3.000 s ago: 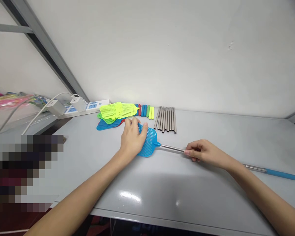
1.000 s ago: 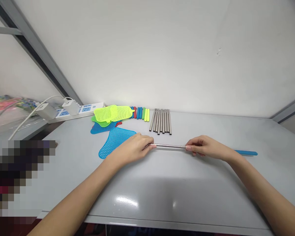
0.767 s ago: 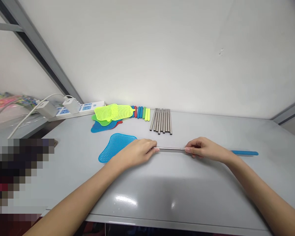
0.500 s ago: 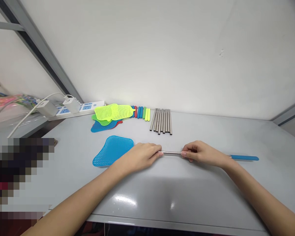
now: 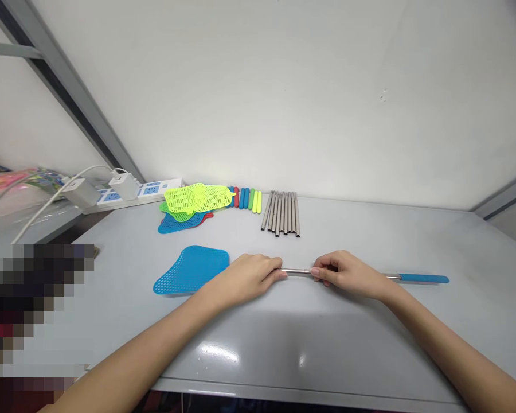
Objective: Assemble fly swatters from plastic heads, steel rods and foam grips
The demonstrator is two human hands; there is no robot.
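A fly swatter lies across the near part of the table, with a blue mesh head at left, a thin metal rod in the middle and a blue grip at right. My left hand is closed around the rod just right of the mesh head and covers the joint between them. Farther right, my right hand pinches the same rod between thumb and fingers. A short bare stretch of rod shows between the hands, and another between my right wrist and the blue grip.
Behind lie yellow mesh heads over green, blue and red ones. Several coloured grips and a row of metal tubes lie beside them. A white power strip with chargers and cables stands at the back left.
The swatter has shifted slightly left, its mesh head farther from the pile. My right hand has moved a little left, and more rod shows beside the blue grip.
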